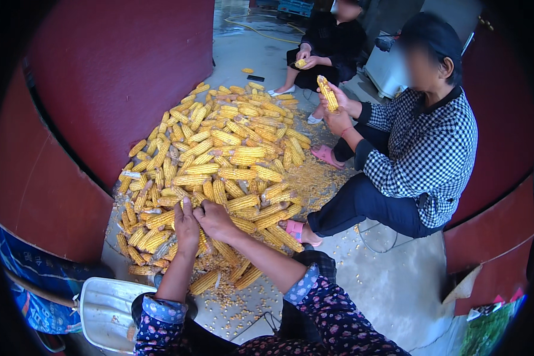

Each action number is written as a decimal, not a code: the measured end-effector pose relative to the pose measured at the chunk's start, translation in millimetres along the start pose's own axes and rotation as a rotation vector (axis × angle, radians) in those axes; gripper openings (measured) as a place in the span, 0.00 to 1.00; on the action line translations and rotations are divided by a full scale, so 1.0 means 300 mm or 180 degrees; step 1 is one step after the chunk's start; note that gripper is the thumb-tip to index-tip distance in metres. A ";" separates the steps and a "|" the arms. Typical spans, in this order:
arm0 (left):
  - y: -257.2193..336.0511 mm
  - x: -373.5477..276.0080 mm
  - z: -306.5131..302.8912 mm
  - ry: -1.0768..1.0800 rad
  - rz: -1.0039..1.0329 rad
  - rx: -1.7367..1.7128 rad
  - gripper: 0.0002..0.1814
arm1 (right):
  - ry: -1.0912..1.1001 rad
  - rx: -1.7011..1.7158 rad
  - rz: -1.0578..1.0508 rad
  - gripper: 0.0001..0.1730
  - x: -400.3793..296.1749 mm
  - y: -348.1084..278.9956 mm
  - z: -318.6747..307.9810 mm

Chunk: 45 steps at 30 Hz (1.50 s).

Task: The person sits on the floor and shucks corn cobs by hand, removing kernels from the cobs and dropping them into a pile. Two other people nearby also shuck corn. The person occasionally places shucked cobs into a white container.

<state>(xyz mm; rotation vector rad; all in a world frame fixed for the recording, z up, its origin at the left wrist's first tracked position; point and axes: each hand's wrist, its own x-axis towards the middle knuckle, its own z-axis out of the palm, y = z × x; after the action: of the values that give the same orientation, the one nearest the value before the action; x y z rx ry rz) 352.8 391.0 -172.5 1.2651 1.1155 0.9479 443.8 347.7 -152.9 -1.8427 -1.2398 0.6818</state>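
Observation:
A large heap of yellow dried corn ears [224, 151] lies on the concrete floor before me. Low over its near side, my left hand [187, 224] and my right hand [216, 219] come together, nearly touching. Between them is an ear of corn, mostly hidden by my fingers, with a little yellow showing beside my left thumb. My right fist is closed at its near side. Beneath my wrists, loose kernels [213, 262] and a few ears [204, 282] lie close to my feet.
At right, a seated person [431, 147] holds an ear of corn [327, 93]; another person [333, 40] sits farther back, also holding one. A white plastic scoop [111, 307] lies lower left. Dark red panels [120, 58] border the heap. A phone [255, 78] lies beyond it.

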 end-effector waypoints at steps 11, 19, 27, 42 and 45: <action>0.045 -0.022 0.030 0.0226 0.0162 0.0655 0.41 | 0.0037 0.0558 0.0232 0.21 -0.008 -0.002 -0.030; 0.021 -0.025 0.054 0.0442 0.0206 0.0528 0.42 | 0.0573 0.0547 -0.0065 0.19 -0.020 0.046 0.023; 0.062 -0.063 0.053 0.0237 0.0432 0.0735 0.39 | 0.0367 0.0594 0.0034 0.15 -0.017 0.023 -0.014; 0.092 -0.073 0.060 0.0239 0.0052 0.0908 0.46 | 0.0171 0.2062 0.1039 0.17 -0.008 0.061 0.012; 0.073 -0.060 0.068 0.0439 -0.0047 0.0684 0.47 | 0.0358 0.2150 0.0868 0.16 -0.004 0.090 0.052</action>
<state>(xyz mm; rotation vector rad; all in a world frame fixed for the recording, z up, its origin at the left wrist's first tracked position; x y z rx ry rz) 369.8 370.9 -149.6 1.3777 1.3617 0.9340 444.7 345.9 -184.1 -1.4534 -0.5767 0.9863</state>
